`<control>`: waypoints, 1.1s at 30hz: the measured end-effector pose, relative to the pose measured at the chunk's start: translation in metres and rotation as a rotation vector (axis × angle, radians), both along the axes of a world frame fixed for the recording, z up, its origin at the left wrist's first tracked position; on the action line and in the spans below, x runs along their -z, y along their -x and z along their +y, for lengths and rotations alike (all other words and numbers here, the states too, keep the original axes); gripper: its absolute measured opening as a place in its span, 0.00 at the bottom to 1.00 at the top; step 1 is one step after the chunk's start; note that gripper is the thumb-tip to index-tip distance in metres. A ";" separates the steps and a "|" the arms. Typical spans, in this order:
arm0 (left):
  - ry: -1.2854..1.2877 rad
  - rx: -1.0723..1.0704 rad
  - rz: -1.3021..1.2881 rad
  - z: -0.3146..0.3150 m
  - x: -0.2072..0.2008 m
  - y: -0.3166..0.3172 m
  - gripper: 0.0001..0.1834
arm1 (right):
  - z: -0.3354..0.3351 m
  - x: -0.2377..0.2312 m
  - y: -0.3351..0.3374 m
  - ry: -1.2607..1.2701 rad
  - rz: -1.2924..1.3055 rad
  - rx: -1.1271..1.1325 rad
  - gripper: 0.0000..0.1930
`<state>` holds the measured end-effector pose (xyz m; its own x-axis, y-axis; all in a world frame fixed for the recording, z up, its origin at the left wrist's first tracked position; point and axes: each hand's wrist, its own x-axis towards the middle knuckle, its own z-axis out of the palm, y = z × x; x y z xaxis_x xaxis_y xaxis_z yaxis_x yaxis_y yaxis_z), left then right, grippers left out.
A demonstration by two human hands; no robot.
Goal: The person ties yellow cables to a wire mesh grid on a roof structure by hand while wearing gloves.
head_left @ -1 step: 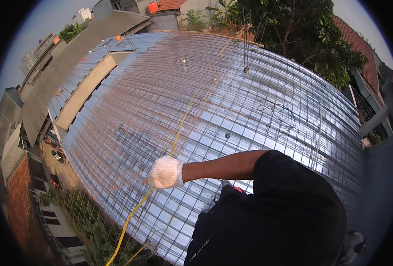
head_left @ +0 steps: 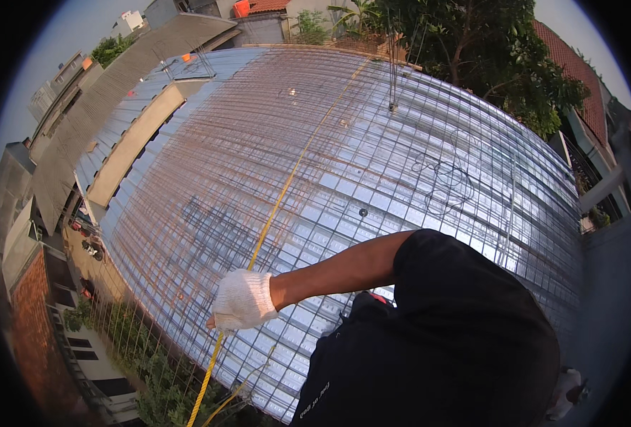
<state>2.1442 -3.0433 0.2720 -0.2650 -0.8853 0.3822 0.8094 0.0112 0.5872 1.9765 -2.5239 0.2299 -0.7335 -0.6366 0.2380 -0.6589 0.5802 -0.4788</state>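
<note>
My right hand [head_left: 245,300], in a white knitted glove, reaches across to the left from a black sleeve. It is closed around a yellow rope [head_left: 270,213], and a bare fingertip shows at the glove's outer edge. Beyond the hand the rope runs taut over the steel mesh to the far edge. On the near side it drops toward the lower left, where a second yellow strand [head_left: 226,406] shows. Under the hand lies a grid of steel rebar [head_left: 315,235] over shiny corrugated metal decking [head_left: 340,186]. My left hand is out of sight.
Loops of thin dark wire [head_left: 447,186] lie on the mesh at right. Upright rebar [head_left: 393,78] rises near the far edge. A long rectangular opening with a pale wall [head_left: 136,142] is at left. Beyond the deck's left edge, the ground with a motorcycle [head_left: 92,249] lies well below.
My right hand, still closed on the rope, has moved left and toward me. The stretch of rope beyond it has shifted left at its near end.
</note>
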 end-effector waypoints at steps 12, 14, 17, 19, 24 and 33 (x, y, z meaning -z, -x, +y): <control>0.589 0.661 -0.386 0.165 0.038 0.167 0.22 | -0.099 -0.115 0.042 1.362 -0.259 -0.338 0.22; 0.557 1.149 -0.420 0.345 0.087 0.186 0.21 | -0.079 -0.113 0.047 1.429 -0.181 -0.232 0.22; 0.591 1.681 -0.341 0.492 0.123 0.189 0.21 | 0.006 -0.136 0.080 1.251 -0.120 -0.033 0.16; 0.545 1.756 -0.301 0.529 0.131 0.194 0.22 | 0.092 -0.133 0.139 1.469 0.101 0.085 0.14; 0.117 1.371 -0.488 0.544 0.134 0.216 0.24 | 0.333 0.017 0.226 1.111 -0.026 0.999 0.18; -0.700 1.121 -0.886 0.517 0.162 0.206 0.28 | 0.257 0.262 0.100 -0.134 -0.105 0.127 0.22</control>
<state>1.9385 -2.5267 0.1098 -0.7827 -0.0238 -0.6220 -0.3645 -0.7924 0.4890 1.8765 -2.2664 -0.0319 -0.8264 -0.5580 0.0754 -0.5267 0.7187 -0.4540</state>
